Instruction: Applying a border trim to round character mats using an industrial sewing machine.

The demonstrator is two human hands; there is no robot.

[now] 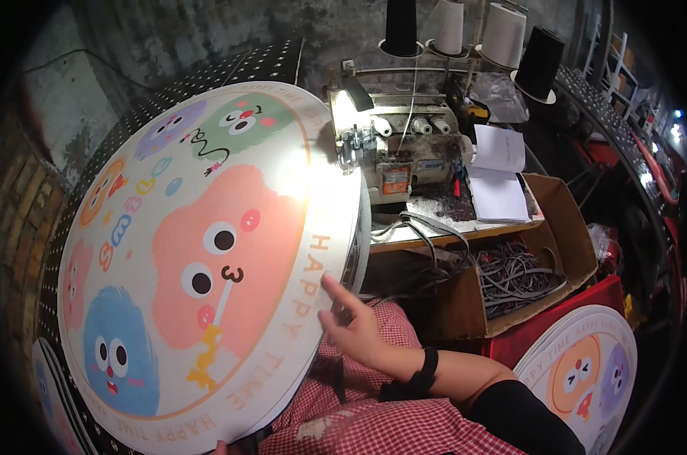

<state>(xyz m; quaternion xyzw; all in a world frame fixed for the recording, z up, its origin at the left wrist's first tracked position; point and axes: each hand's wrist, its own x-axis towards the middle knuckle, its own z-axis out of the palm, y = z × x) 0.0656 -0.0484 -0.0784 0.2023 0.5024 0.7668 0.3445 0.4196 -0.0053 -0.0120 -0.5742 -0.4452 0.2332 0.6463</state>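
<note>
Your right hand (358,334) is at the round mat's (210,262) rim, fingers loosely spread, likely steadying it; the dotted table (279,67) seems to bear its weight beside the sewing machine (419,163); your left hand (220,447) barely shows; can't tell its grip.

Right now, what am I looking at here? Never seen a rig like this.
No robot: a person works bare-handed. The one picture comes from the left of two fisheye cameras on their head, looking down, so straight edges bend. A big round mat with cartoon faces lies over a dotted table. The right hand is at its edge; whether it grips is unclear. Only a bit of the left hand shows. Beyond: a sewing machine, thread cones and a box of grey cord.
</note>
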